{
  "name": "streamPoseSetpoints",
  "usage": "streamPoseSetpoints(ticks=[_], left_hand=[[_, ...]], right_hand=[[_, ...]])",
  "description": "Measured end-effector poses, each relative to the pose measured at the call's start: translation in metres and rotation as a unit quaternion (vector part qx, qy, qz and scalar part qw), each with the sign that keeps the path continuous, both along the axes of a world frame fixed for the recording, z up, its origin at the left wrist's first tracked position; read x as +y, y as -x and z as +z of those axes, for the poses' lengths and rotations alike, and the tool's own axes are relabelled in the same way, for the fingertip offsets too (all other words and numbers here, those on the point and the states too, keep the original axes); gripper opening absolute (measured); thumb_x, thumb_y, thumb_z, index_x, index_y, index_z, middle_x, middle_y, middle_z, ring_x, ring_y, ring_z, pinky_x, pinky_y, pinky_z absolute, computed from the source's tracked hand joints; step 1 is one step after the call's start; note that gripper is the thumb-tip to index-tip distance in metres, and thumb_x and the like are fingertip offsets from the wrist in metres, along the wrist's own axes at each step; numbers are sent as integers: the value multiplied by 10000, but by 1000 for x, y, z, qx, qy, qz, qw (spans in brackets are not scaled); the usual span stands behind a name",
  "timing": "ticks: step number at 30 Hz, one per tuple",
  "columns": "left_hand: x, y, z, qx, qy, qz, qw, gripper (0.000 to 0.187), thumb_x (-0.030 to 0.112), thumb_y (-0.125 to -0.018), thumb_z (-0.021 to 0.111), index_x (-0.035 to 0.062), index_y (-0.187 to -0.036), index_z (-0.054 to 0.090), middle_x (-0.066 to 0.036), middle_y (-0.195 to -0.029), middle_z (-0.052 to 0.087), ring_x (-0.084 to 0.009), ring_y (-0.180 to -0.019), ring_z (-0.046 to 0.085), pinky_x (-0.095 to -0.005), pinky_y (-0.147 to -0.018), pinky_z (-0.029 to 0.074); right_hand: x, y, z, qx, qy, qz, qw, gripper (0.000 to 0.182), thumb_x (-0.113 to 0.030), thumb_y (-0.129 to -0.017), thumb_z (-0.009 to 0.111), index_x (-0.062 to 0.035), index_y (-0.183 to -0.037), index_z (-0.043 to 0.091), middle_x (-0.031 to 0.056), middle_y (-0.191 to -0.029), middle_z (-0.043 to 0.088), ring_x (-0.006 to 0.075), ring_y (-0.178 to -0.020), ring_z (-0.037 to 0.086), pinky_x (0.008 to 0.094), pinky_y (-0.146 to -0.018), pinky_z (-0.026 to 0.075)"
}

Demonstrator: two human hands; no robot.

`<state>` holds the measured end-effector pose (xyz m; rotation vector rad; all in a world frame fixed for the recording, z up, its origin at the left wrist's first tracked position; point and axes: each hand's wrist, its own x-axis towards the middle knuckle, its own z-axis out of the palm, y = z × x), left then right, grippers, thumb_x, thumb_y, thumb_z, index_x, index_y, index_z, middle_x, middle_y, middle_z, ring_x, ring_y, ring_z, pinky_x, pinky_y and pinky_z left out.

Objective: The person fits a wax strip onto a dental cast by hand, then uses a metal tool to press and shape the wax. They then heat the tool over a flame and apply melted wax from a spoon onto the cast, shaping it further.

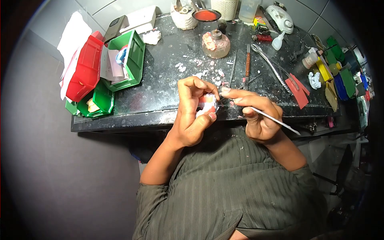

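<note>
Near the bench's front edge, my left hand (191, 116) is wrapped round a pink and white dental model (207, 105), with its thumb on the lower side and fingers curled over the top. My right hand (258, 112) pinches a thin metal tool (276, 120), whose handle slants down to the right. The tool's front end reaches toward the model's right side; whether its tip touches is too small to tell. Pink and white scraps lie on the black bench (160, 88) beyond my hands.
A glass burner (216, 45) stands behind my hands, near a pan of red wax (206, 15). A red-handled knife (247, 64), a twisted metal tool (274, 68) and pink sheets (298, 94) lie right. Red (85, 68) and green bins (134, 60) stand left.
</note>
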<state>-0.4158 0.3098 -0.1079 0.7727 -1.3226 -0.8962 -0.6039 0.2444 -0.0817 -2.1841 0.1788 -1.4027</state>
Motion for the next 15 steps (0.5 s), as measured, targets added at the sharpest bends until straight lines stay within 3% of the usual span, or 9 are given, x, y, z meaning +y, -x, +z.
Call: streamPoseSetpoints(ticks=[2, 5, 6, 15], left_hand=[[0, -1, -2, 0, 7, -18, 1000, 603, 84, -737, 581, 73, -1253, 269, -215, -1130, 521, -235, -1021, 512, -375, -936, 405], [2, -1, 1, 36, -15, -33, 999, 600, 75, -742, 576, 76, -1255, 264, -217, -1114, 514, -231, -998, 507, -375, -929, 406], [1, 0, 1, 36, -15, -34, 999, 600, 75, -742, 576, 76, -1255, 264, -217, -1114, 514, -231, -998, 507, -375, -929, 406], [-3, 1, -6, -18, 81, 1, 997, 511, 53, -867, 574, 68, -1258, 246, -181, -1160, 459, -207, -1033, 455, -383, -941, 370]], right_hand=[[1, -2, -6, -21, -33, 31, 999, 208, -139, -998, 616, 51, -1080, 640, 228, -1056, 717, 312, -992, 732, 352, -821, 605], [-1, -2, 1, 25, 53, 25, 998, 175, -109, -927, 705, 44, -1011, 684, 212, -1067, 714, 310, -936, 738, 350, -771, 612], [3, 0, 4, 41, 33, 28, 998, 169, -78, -896, 733, 52, -999, 702, 206, -1057, 716, 300, -932, 736, 346, -765, 611], [12, -3, 2, 40, 40, -15, 998, 159, -40, -923, 696, 54, -1051, 706, 195, -1063, 723, 306, -989, 731, 357, -840, 612]])
